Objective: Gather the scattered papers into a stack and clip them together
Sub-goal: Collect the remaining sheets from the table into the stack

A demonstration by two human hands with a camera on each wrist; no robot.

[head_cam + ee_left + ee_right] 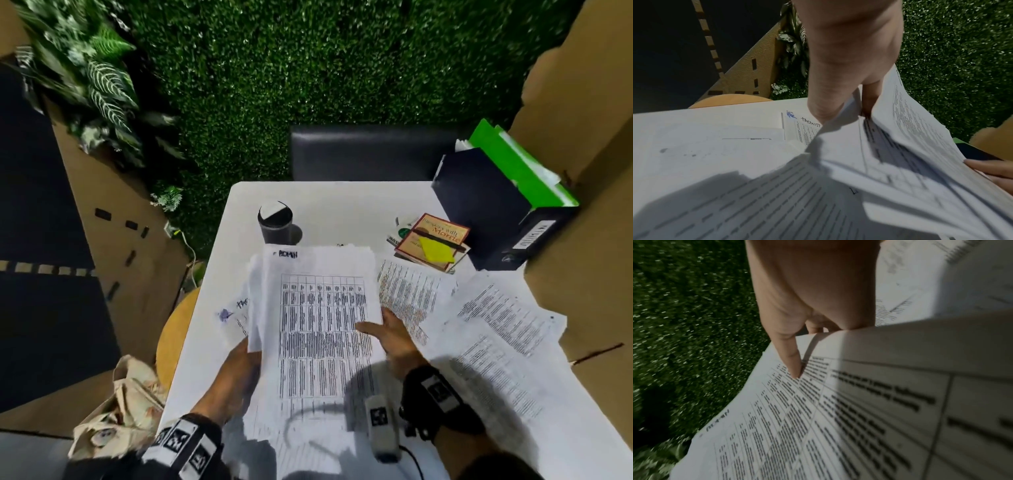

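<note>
Both hands hold a ragged bundle of printed papers [322, 329] raised above the white table [346, 205]; left hand [236, 373] pinches the left edge, thumb on one face and fingers on the other, sheets fanning apart beside it; right hand [394, 342] grips the right edge, thumb [791, 365] lying on the gridded top sheet, remaining fingers mostly hidden behind. Loose sheets [493, 342] lie on the table to the right and one [236, 311] under the bundle's left side, none gathered yet; no clip visible. Risks, judged: edges are unaligned, so inner sheets may slip out if either pinch relaxes; reaching one-handed for the strays could let the bundle splay or buckle; a sweeping page might knock the dark tumbler [275, 222] just beyond.
</note>
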